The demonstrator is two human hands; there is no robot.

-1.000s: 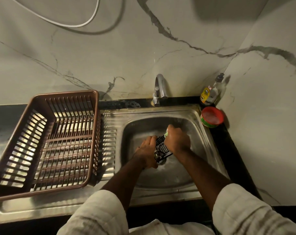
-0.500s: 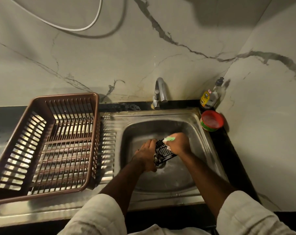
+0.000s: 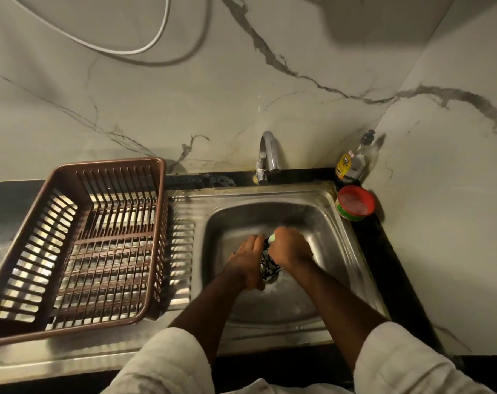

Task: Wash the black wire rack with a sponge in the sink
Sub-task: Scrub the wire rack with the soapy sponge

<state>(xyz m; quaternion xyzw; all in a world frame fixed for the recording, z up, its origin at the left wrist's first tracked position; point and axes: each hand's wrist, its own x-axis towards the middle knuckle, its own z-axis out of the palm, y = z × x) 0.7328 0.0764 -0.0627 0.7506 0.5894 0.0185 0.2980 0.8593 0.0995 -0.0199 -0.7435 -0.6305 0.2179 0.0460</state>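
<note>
Fingers [image 3: 254, 243] of the left hand [image 3: 247, 264] are laid close together along the left side of the black wire rack [image 3: 267, 260], and the rack is held by that hand with the thumb near its lower end. How far the fingertips are hooked round the wires cannot be told, since only the back of the hand is seen. The rack is kept on edge between the two hands, low in the basin of the stainless steel sink [image 3: 327, 237], just above the drain; only a narrow strip of its wires is seen.

A green sponge [image 3: 272, 238] is gripped in the right hand [image 3: 290, 248], whose fingers are curled round it so that only a pale green end is left showing at the top of the fist. The sponge is pressed against the upper right side of the rack.

A chrome faucet [image 3: 268, 155] is mounted behind the basin. A brown plastic dish basket [image 3: 110, 164] is set on the ribbed drainboard [image 3: 180, 251] to the left. At the back right corner a soap bottle [image 3: 352, 163] is stood, with a red-rimmed tub [image 3: 355, 203] just in front of it. A white cable [image 3: 156, 42] is looped on the marble wall.
</note>
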